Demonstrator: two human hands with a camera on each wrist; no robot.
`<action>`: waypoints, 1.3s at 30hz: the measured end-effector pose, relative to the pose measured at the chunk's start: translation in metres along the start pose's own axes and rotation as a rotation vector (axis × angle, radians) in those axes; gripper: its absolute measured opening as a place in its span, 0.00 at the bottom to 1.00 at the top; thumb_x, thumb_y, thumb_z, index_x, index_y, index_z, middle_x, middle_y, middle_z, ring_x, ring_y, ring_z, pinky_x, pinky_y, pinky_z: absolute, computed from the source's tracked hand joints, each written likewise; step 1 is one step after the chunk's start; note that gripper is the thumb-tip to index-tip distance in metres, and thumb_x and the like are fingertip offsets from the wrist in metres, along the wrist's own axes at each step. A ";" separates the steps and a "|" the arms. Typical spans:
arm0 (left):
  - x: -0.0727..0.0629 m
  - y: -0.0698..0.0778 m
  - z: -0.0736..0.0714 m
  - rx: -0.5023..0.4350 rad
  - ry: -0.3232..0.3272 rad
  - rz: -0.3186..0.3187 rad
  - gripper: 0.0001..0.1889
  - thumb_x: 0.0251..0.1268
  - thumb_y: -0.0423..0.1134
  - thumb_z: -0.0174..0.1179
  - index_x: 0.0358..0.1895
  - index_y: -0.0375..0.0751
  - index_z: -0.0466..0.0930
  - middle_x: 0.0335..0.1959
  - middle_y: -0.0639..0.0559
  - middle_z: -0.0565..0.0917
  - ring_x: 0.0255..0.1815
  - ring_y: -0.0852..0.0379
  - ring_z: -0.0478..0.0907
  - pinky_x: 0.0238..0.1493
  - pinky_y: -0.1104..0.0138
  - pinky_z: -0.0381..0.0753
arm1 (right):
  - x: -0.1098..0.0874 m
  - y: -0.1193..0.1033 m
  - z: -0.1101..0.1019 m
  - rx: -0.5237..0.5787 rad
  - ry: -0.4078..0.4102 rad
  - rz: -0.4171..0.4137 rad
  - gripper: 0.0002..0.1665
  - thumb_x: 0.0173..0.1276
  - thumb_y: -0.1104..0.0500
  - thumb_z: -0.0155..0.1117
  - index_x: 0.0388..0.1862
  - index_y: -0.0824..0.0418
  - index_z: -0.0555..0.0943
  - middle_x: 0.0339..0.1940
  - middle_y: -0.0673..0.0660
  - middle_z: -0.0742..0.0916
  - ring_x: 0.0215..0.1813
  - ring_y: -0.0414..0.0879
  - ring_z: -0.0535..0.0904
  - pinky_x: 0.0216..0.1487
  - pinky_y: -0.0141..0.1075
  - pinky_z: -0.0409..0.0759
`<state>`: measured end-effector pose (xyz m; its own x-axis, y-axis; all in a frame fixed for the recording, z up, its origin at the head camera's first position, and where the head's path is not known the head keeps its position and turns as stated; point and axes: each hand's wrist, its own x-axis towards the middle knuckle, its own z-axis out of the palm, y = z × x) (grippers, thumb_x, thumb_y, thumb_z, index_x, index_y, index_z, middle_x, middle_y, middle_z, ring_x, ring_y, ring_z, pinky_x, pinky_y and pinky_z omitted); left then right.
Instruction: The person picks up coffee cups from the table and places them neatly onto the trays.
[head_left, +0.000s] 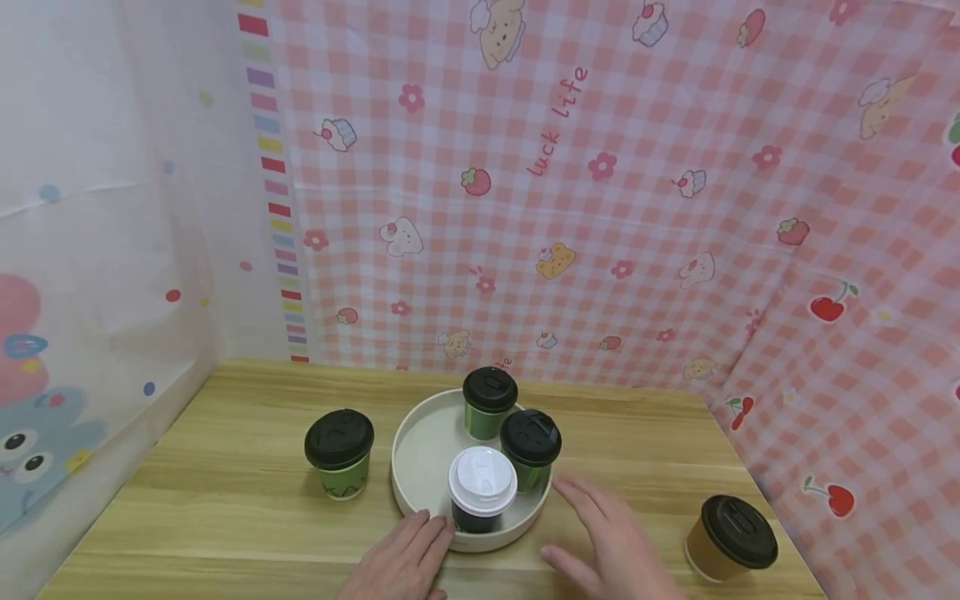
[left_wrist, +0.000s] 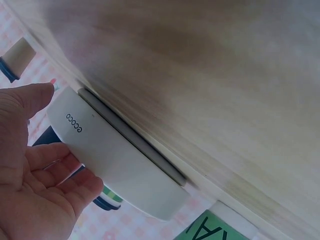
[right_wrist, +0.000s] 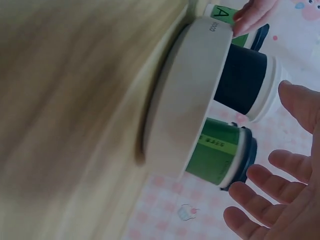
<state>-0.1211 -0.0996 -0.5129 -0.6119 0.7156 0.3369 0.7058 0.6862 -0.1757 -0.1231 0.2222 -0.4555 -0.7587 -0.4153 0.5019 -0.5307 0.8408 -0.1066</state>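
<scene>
A round cream tray (head_left: 423, 467) stands on the table with three lidded paper cups in it. The one nearest me is a dark cup with a white lid (head_left: 483, 482); behind it are a green cup with a black lid (head_left: 529, 442) and another black-lidded green cup (head_left: 490, 396) at the back rim. My left hand (head_left: 397, 560) rests its extended fingertips on the tray's near-left rim, close by the white-lidded cup. To the tray's right, my right hand (head_left: 611, 542) holds nothing, its fingers spread; the right wrist view shows them apart from the cups.
Left of the tray stands a green cup with a black lid (head_left: 339, 450). A brown cup with a black lid (head_left: 729, 540) is near the table's right edge. Patterned cloths (head_left: 510, 208) hang behind the wooden table (head_left: 247, 467) and along both sides.
</scene>
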 end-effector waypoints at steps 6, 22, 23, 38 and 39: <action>0.000 0.000 0.000 -0.007 -0.003 -0.006 0.35 0.67 0.60 0.69 0.66 0.37 0.79 0.62 0.45 0.84 0.65 0.48 0.81 0.68 0.59 0.84 | -0.012 0.007 0.012 0.023 -0.001 0.019 0.46 0.54 0.44 0.88 0.70 0.55 0.81 0.64 0.53 0.88 0.62 0.50 0.87 0.59 0.49 0.89; 0.000 -0.001 0.008 0.085 0.152 0.028 0.37 0.58 0.63 0.73 0.61 0.38 0.83 0.57 0.47 0.86 0.60 0.50 0.83 0.65 0.62 0.85 | -0.029 0.010 0.023 0.149 -0.142 0.255 0.40 0.58 0.43 0.85 0.68 0.54 0.83 0.64 0.50 0.88 0.64 0.48 0.86 0.63 0.51 0.88; 0.000 -0.001 0.008 0.089 0.157 0.030 0.37 0.58 0.63 0.74 0.61 0.38 0.83 0.57 0.47 0.86 0.60 0.50 0.83 0.65 0.63 0.85 | -0.028 0.009 0.022 0.162 -0.162 0.270 0.40 0.59 0.43 0.84 0.68 0.54 0.83 0.65 0.50 0.88 0.65 0.49 0.85 0.63 0.52 0.87; -0.002 -0.003 0.004 0.058 0.109 0.008 0.36 0.60 0.61 0.73 0.62 0.37 0.83 0.60 0.47 0.85 0.62 0.49 0.82 0.66 0.61 0.85 | -0.031 0.009 0.022 0.214 -0.248 0.373 0.40 0.63 0.39 0.80 0.69 0.53 0.82 0.67 0.53 0.87 0.68 0.52 0.84 0.67 0.56 0.84; -0.002 -0.004 0.003 0.066 0.104 0.003 0.36 0.60 0.61 0.73 0.62 0.37 0.83 0.60 0.47 0.85 0.63 0.49 0.82 0.67 0.61 0.85 | -0.031 0.009 0.022 0.218 -0.250 0.378 0.40 0.63 0.39 0.80 0.69 0.53 0.82 0.67 0.53 0.87 0.68 0.52 0.84 0.67 0.56 0.84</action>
<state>-0.1237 -0.1038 -0.5159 -0.5668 0.7026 0.4301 0.6804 0.6936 -0.2365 -0.1132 0.2349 -0.4908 -0.9664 -0.1883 0.1749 -0.2471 0.8674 -0.4319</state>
